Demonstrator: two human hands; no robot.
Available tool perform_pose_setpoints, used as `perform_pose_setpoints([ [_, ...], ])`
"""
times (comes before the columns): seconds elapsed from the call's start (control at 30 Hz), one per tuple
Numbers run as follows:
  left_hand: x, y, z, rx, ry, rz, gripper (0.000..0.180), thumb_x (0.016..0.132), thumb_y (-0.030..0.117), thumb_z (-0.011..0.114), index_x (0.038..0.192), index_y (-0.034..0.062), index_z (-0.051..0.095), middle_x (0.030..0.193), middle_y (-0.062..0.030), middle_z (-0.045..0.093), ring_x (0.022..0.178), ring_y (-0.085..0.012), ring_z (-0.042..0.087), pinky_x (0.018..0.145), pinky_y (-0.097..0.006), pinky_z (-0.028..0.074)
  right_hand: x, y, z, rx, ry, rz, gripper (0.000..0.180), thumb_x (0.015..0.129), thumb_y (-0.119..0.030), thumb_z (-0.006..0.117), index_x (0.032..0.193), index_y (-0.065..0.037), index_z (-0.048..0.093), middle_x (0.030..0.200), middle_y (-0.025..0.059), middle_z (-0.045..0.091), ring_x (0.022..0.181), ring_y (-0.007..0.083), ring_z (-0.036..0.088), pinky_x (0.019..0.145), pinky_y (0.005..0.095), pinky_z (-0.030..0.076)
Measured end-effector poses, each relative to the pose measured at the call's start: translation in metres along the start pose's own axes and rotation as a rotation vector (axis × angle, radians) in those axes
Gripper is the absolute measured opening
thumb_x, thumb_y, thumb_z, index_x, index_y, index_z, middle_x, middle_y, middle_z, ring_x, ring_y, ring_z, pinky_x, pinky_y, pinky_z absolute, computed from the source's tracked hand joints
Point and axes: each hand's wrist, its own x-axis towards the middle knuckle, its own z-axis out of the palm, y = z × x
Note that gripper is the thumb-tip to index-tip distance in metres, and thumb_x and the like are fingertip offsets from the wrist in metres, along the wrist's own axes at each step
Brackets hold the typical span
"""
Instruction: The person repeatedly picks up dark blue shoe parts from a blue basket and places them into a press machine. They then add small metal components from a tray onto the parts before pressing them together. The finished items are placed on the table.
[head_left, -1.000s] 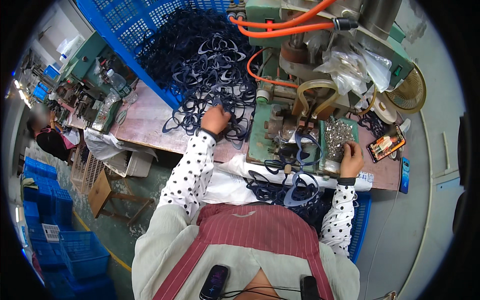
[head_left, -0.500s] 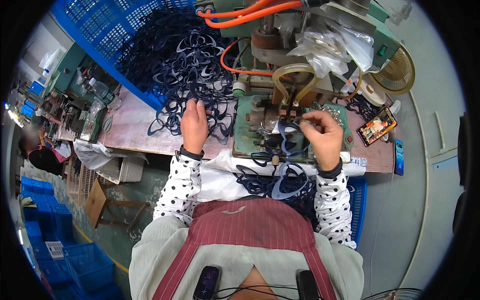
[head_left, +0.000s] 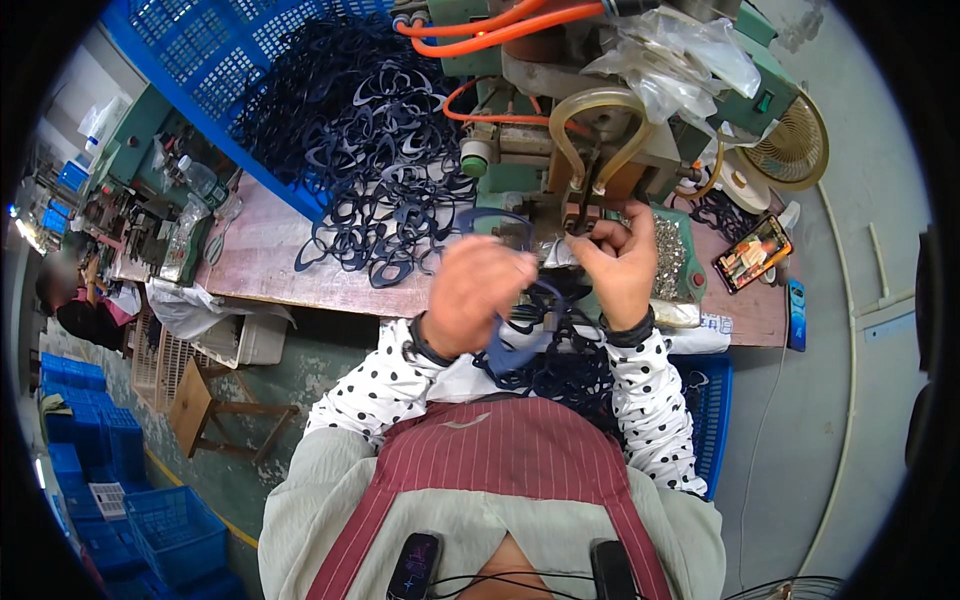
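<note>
Hands meet at the front edge of the workbench (head_left: pixel 270 270), just before the green machine (head_left: pixel 560 150): the left hand (head_left: pixel 475 295) curls around a dark blue frame (head_left: pixel 497 222), and the right hand (head_left: pixel 618 262) pinches something too small to tell under the machine head. More dark frames (head_left: pixel 370 150) lie heaped toward the bench's back left corner, spilling from a blue crate (head_left: pixel 200 60), while a phone (head_left: pixel 752 252) lies near its right edge

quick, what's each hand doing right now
Left hand: closed around a dark blue eyeglass frame at the green machine.
Right hand: fingers pinched shut at the machine; what they hold cannot be told.
</note>
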Motion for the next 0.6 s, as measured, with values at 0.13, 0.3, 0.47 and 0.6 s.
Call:
perform_pose_setpoints([
  [0.13,0.012,0.014,0.012,-0.047,-0.111,0.214,0.027,0.082,0.0,0.06,0.109,0.0029,0.062,0.1,-0.0122,0.068,0.092,-0.0272,0.066,0.089,-0.042,0.047,0.003,-0.004,-0.001,-0.148,-0.031,0.003,0.05,0.072,-0.005,0.075,0.112,0.003,0.045,0.078,0.0084,0.066,0.064,0.0073,0.056,0.056,0.0216,0.044],
  [0.3,0.061,0.002,-0.011,-0.385,0.27,-0.787,0.019,0.099,0.008,0.049,0.107,-0.0054,0.061,0.094,-0.0113,0.068,0.084,-0.0156,0.066,0.072,-0.028,0.052,-0.001,-0.008,-0.006,-0.117,-0.056,0.073,0.052,0.073,-0.003,0.074,0.115,0.004,0.045,0.081,0.0078,0.065,0.066,0.0065,0.055,0.058,0.0207,0.042],
  [0.47,0.065,-0.003,-0.016,-0.542,0.246,-0.797,0.02,0.099,0.011,0.051,0.107,-0.0051,0.061,0.094,-0.0119,0.068,0.084,-0.0153,0.067,0.075,-0.025,0.052,-0.006,-0.008,0.001,0.106,0.021,0.011,0.052,0.076,0.003,0.071,0.119,0.004,0.042,0.085,0.0083,0.064,0.07,0.0067,0.056,0.062,0.0196,0.045],
  [0.6,0.03,0.009,0.003,-0.047,-0.009,0.012,0.026,0.085,0.004,0.059,0.111,-0.0011,0.061,0.097,-0.0129,0.068,0.087,-0.0242,0.065,0.085,-0.038,0.05,-0.005,-0.002,-0.002,-0.047,0.018,0.023,0.052,0.075,0.0,0.073,0.118,0.002,0.045,0.084,0.0067,0.066,0.068,0.0066,0.056,0.062,0.02,0.046],
])
